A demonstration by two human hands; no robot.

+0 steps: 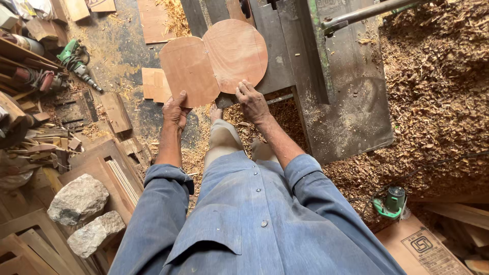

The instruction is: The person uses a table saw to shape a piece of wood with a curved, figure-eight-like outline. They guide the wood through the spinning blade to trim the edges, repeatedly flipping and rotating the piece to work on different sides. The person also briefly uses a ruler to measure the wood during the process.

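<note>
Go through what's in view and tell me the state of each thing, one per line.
Left hand: shut on the plywood piece's lower left edge.
Right hand: shut on its lower right edge.
Plywood piece: two rounded panels joined side by side, held up off the floor.
Green power drill: lying on the floor, unheld.
Green power tool: sitting in wood shavings, unheld.
Two rocks: resting on wooden frames.

Person, own body: faded blue button-front shirt point(244, 214) (small round buttons down the placket), sleeves rolled near elbows; pale dusty trousers point(224, 140) below shirt hem.
</note>
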